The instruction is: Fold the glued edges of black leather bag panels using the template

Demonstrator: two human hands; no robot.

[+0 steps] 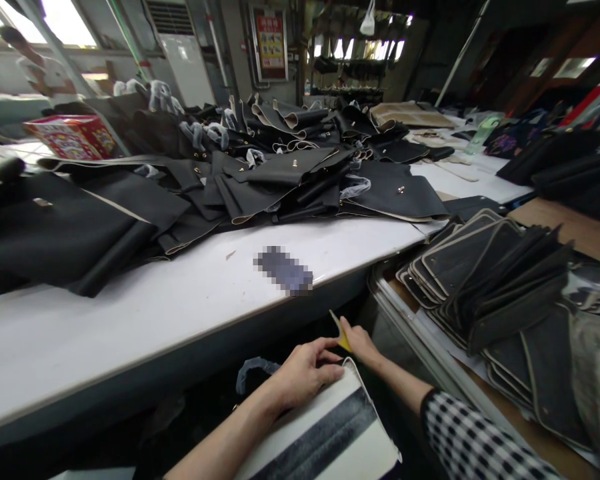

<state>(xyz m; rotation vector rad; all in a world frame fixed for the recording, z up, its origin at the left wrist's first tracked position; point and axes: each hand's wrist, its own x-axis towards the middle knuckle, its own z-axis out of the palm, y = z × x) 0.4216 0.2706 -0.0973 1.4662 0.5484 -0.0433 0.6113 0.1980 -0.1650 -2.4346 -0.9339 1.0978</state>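
My left hand [307, 373] grips the upper edge of a cream panel [330, 427] with a broad black stripe, thumb on its face near the corner. The panel tilts below the table edge, and its lower end runs out of view. Just beyond that corner, my right hand [363, 343] is closed around a slim yellow tool [344, 340] with a narrow pale tip pointing up and left. Its exact kind is unclear. A looped handle in clear plastic wrap [256, 367] shows behind my left wrist.
Black leather-like bag pieces [280, 173] are heaped along the white table [105, 347]. A blurred-out dark object [284, 270] lies near its front edge. Stacked black panels [485, 273] with pale edging stand at right. A red box [73, 137] and a person [43, 70] are at far left.
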